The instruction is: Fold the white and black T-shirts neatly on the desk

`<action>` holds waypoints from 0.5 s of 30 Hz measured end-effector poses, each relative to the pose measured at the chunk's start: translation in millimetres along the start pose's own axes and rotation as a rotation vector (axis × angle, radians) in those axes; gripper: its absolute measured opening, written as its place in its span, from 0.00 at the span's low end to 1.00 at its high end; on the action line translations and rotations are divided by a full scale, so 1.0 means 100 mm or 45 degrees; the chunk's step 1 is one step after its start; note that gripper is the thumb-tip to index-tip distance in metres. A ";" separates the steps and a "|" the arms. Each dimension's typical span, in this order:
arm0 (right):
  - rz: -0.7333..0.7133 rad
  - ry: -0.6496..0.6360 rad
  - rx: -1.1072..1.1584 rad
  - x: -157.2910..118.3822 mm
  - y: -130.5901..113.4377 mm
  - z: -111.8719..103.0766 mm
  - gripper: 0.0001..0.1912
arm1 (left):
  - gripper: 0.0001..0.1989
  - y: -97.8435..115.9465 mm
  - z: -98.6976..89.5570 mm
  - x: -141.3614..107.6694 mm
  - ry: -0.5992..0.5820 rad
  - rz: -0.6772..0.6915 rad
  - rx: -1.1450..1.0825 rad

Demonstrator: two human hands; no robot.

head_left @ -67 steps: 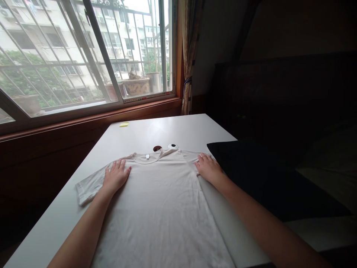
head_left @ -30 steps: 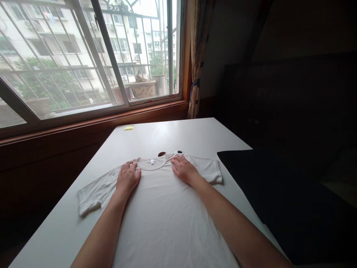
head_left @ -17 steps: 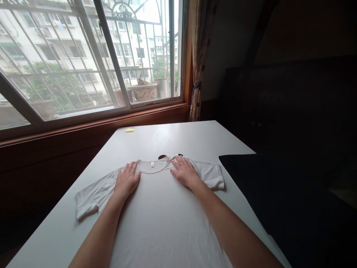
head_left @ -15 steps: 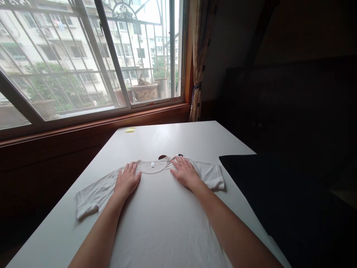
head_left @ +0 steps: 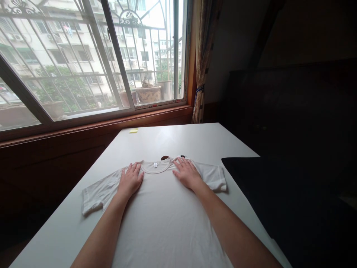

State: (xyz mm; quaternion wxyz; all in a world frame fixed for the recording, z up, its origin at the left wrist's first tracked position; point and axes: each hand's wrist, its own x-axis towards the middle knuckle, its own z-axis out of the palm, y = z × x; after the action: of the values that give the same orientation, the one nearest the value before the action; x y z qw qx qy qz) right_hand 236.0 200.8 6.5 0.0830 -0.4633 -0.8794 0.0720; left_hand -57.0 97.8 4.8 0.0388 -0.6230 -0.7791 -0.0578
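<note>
A white short-sleeved T-shirt (head_left: 167, 216) lies spread on the white table (head_left: 195, 139), its neckline toward the far side and a small label inside the collar. My left hand (head_left: 131, 180) rests flat on the shirt's left shoulder, fingers spread. On the right shoulder, beside the collar, my right hand (head_left: 187, 173) lies with its fingers apart. Both sleeves stretch outward past my hands. The shirt's lower part runs out of view at the bottom, between my forearms.
A brown round object (head_left: 164, 158) and a small black-and-white item (head_left: 182, 156) show just behind the collar. A yellow note (head_left: 134, 131) lies near the far left corner. Black cloth (head_left: 267, 201) covers the table's right edge. Beyond stand a barred window and curtain (head_left: 199, 89).
The whole view has shifted slightly, so things sit a little farther right. Both hands stay on the shirt's shoulders.
</note>
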 end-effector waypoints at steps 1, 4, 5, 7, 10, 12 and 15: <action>-0.004 0.006 -0.004 0.00 0.00 0.00 0.34 | 0.29 -0.02 -0.01 -0.01 0.007 0.000 0.013; -0.016 0.043 -0.012 -0.01 0.02 0.02 0.33 | 0.28 -0.14 -0.03 -0.03 0.000 -0.066 0.043; -0.020 0.062 -0.013 -0.01 0.02 0.02 0.33 | 0.29 -0.19 -0.04 -0.03 -0.015 -0.108 0.042; -0.034 0.104 -0.015 -0.02 0.02 0.04 0.31 | 0.30 -0.32 -0.04 -0.04 -0.052 -0.177 0.024; -0.003 0.210 0.000 -0.04 0.04 0.05 0.28 | 0.31 -0.47 -0.03 -0.05 -0.089 -0.189 0.006; 0.089 0.310 0.025 -0.04 0.11 0.02 0.25 | 0.31 -0.54 -0.02 -0.04 -0.098 -0.172 0.004; 0.255 0.404 0.038 -0.04 0.29 -0.06 0.20 | 0.32 -0.61 0.00 0.01 -0.104 -0.172 -0.004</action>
State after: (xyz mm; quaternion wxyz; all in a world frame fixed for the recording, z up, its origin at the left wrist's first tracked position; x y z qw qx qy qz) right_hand 262.2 214.1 6.5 0.2201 -0.5527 -0.8036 0.0189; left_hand -116.5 85.4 2.3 0.0020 -0.5709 -0.8202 -0.0361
